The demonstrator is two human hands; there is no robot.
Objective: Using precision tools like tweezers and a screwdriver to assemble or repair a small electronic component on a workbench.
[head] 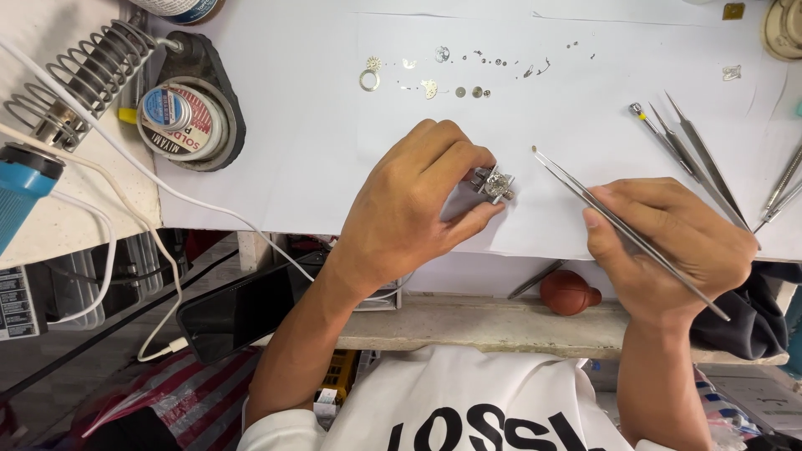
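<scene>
Easily lost: tiny part pinched in tweezers gripped by closed right hand, poised beside movement holder clamped in left hand's fingers near paper's front edge.

At the far left of your bench sits a round tin of solder paste, resting in the dark stand beside the coiled wire holder; its lid carries a circular label with a red and white outer ring and a small blue and silver disc at the centre. Below the bench edge, to your left, a dark smartphone lies tilted with its black screen blank (a white cable runs to its lower corner). At the far left edge, a black label with small white print shows on a boxy unit, partly cut off.
</scene>
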